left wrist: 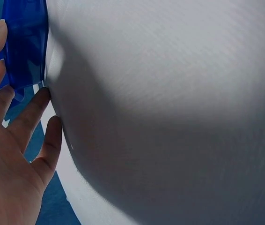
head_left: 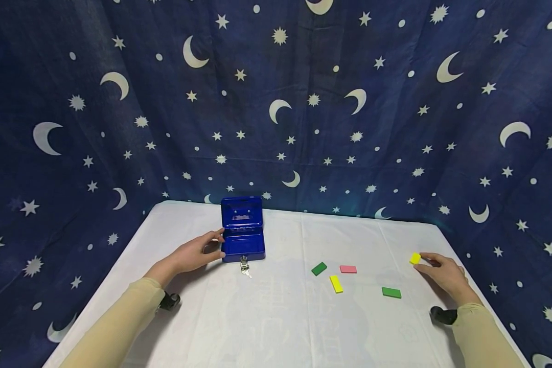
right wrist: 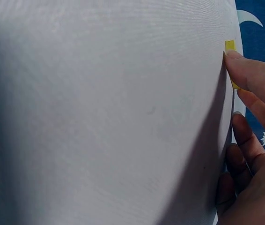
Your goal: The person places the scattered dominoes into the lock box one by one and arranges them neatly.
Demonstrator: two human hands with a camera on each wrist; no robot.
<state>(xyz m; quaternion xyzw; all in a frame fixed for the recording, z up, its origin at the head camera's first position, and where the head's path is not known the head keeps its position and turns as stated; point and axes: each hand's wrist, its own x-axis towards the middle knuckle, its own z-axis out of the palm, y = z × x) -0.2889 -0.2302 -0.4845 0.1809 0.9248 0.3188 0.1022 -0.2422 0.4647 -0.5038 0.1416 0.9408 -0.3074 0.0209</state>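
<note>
A small blue metal cash box (head_left: 244, 248) stands with its lid (head_left: 242, 212) raised, and a key bunch (head_left: 245, 267) hangs at its front lock. My left hand (head_left: 194, 253) touches the box's left side, the thumb at the front corner and other fingers spread farther back. In the left wrist view, these fingers (left wrist: 34, 112) are loosely extended beside the blue wall. Over at the right side of the table, my right hand (head_left: 446, 276) pinches a yellow block (head_left: 415, 258) between thumb and fingers. The right wrist view shows the thumb against this flat yellow block (right wrist: 230, 46).
Between the hands, on the white-covered table (head_left: 276, 327), lie a dark green block (head_left: 319, 269), a pink block (head_left: 348, 269), a yellow block (head_left: 336, 284) and another green block (head_left: 391, 292). Behind hangs a dark blue curtain (head_left: 248, 153) with moons and stars.
</note>
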